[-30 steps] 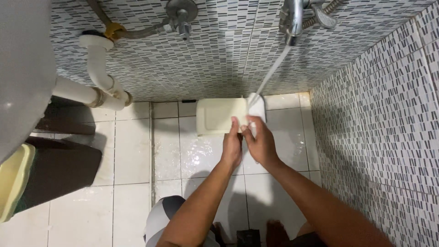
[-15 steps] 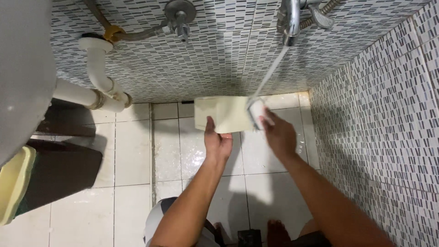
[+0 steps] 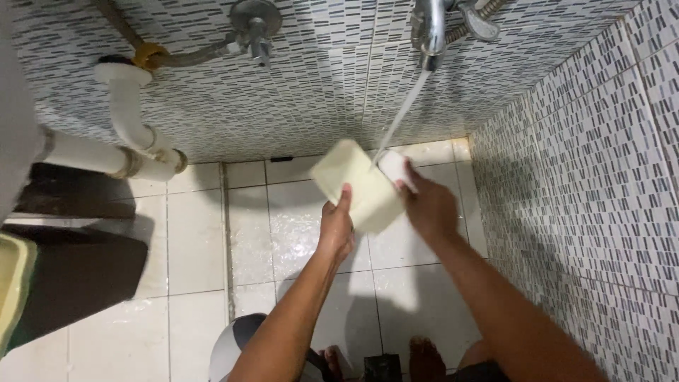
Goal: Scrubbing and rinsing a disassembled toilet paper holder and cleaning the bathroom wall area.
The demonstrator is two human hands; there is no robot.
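wall: I'm looking down at a mosaic tile wall (image 3: pixel 311 92) that runs across the top, with a second tiled wall (image 3: pixel 587 177) down the right side.
floor: white floor tiles (image 3: pixel 198 233), wet and shiny around the middle.
drain pipe: a white pipe (image 3: pixel 127 134) bends out of the wall at upper left, next to a grey basin edge (image 3: pixel 14 106).
dark bin: a brown-black thing (image 3: pixel 71 272) sits on the floor at the left edge, can't tell exactly what it is.
my arms: both come up from the bottom edge, feet just showing below.
cream tray: a flat cream-coloured rectangular tray (image 3: pixel 357 185), tilted on a diagonal, held up over the floor near the back wall, right under the water.
left hand: my left hand (image 3: pixel 335 228) is clamped on the tray's lower edge, thumb up on its face.
right hand: my right hand (image 3: pixel 428 209) is wrapped around a small white piece (image 3: pixel 393 167) at the tray's right edge, fingers closed on it. The two pieces touch.
tap: a chrome tap (image 3: pixel 431 32) at the top is running.
water: a thin stream (image 3: pixel 399 117) slants down and lands where the tray and the white piece meet.
valve: a smaller metal valve (image 3: pixel 253 25) with a hose sits left of the tap.
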